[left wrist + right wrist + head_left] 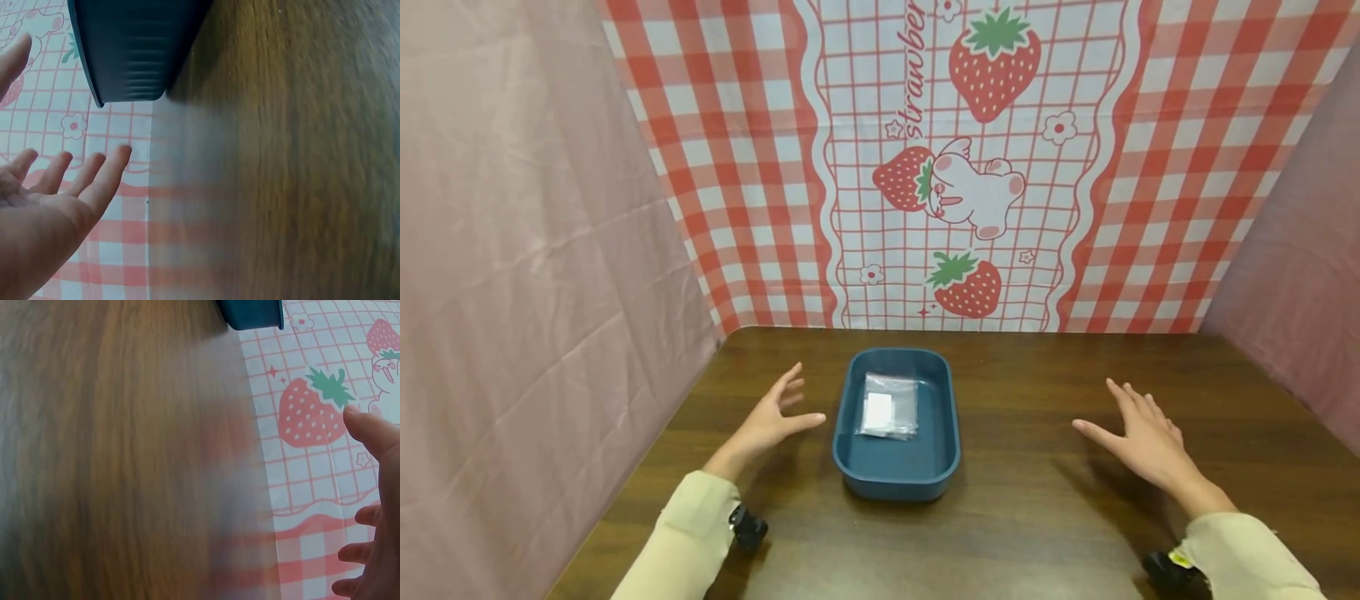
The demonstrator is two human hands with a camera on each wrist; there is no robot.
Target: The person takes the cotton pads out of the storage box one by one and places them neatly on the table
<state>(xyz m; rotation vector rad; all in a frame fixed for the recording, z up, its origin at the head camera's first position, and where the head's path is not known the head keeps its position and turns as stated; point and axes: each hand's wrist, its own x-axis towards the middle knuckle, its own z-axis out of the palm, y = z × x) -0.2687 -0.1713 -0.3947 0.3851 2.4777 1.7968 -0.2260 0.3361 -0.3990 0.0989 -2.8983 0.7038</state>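
Note:
A dark blue rectangular bin (pixel 895 479) stands on the wooden table. Inside it lies a clear plastic bag (pixel 904 398) with a white label or card; what else the bag contains is too unclear to tell. My left hand (pixel 771 423) hovers just left of the bin, thumb and fingers spread, touching nothing. Well to the right of the bin, my right hand (pixel 1146 437) is held above the table with its fingers extended and nothing in it. The left wrist view shows the bin's ribbed side (pixel 140 50) beyond the fingertips.
A brown wooden table (pixel 1000 533) carries the bin. Behind it hangs a red-and-white checked cloth (pixel 760 167) with strawberries and a cartoon animal. Pink fabric (pixel 535 250) hangs on the left, and more pink cloth (pixel 1292 275) on the right.

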